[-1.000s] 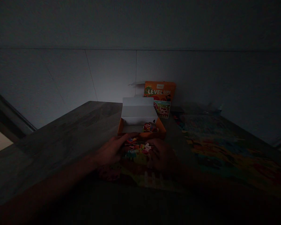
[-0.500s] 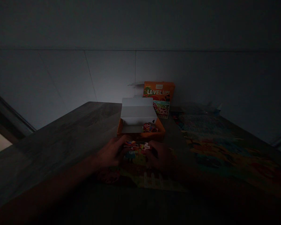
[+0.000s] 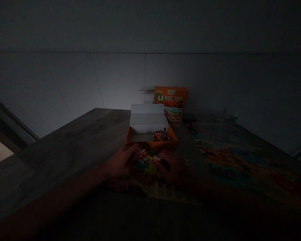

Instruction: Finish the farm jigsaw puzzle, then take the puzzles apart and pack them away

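In dim light, my left hand (image 3: 120,162) has its thumb and fingers closed at the edge of a colourful puzzle piece (image 3: 141,153) with blue and red on it. My right hand (image 3: 174,167) is bent over a white-and-pink puzzle piece (image 3: 153,159), pinching it from the right. Both pieces are at the upper edge of a partly joined jigsaw puzzle (image 3: 163,192) with a white fence and green ground. Shadow hides much of the puzzle and the right fingertips.
Just beyond my hands sits an open orange box (image 3: 152,145) with a few loose pieces (image 3: 161,135) inside. An upright orange "LEVEL UP!" box (image 3: 171,97) leans near the wall. A larger colourful puzzle (image 3: 228,167) lies at right, with clear plastic (image 3: 215,116) behind it.
The piece at my right hand has tipped lower and flatter against the puzzle. The left piece has turned slightly, and both hands have stayed nearly in place.
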`<state>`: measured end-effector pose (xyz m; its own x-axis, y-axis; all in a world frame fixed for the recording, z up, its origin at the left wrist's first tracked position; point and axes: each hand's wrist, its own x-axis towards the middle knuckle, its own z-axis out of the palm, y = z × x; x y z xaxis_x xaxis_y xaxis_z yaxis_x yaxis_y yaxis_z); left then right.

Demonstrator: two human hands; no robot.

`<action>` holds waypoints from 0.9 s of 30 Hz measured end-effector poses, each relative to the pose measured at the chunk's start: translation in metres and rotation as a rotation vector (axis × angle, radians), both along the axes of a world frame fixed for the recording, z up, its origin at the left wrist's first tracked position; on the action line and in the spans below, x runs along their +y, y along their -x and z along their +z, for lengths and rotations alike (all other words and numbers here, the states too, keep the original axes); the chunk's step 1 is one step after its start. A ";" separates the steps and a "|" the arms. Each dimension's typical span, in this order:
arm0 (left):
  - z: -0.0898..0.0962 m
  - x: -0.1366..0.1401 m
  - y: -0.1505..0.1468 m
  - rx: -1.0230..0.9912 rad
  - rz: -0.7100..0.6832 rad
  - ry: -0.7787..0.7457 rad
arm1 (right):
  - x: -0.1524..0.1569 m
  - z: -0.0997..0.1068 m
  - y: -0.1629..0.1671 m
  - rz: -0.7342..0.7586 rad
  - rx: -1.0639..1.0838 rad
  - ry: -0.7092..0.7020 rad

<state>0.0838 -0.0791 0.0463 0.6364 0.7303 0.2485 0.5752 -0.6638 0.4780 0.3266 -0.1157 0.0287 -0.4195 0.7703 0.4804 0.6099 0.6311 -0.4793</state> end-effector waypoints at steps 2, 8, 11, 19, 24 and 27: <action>-0.001 0.000 0.001 -0.034 0.037 -0.009 | 0.000 0.001 0.001 0.036 -0.019 -0.016; -0.002 -0.002 0.000 -0.137 0.137 -0.002 | -0.003 0.002 0.001 0.010 0.051 -0.037; 0.000 -0.010 -0.004 -0.149 0.042 0.088 | 0.000 -0.001 0.000 0.054 0.068 -0.059; 0.000 -0.022 -0.016 -0.090 -0.016 0.112 | 0.000 -0.003 0.001 -0.042 -0.153 -0.017; -0.001 -0.008 -0.011 -0.251 0.145 0.088 | -0.009 0.006 0.006 -0.022 -0.364 -0.019; -0.001 -0.003 -0.007 -0.157 0.108 0.065 | -0.009 0.003 0.005 0.008 -0.341 -0.014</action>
<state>0.0909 -0.0819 0.0453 0.5103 0.8101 0.2887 0.5567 -0.5670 0.6071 0.3217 -0.1244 0.0316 -0.5639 0.7606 0.3216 0.7286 0.6416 -0.2398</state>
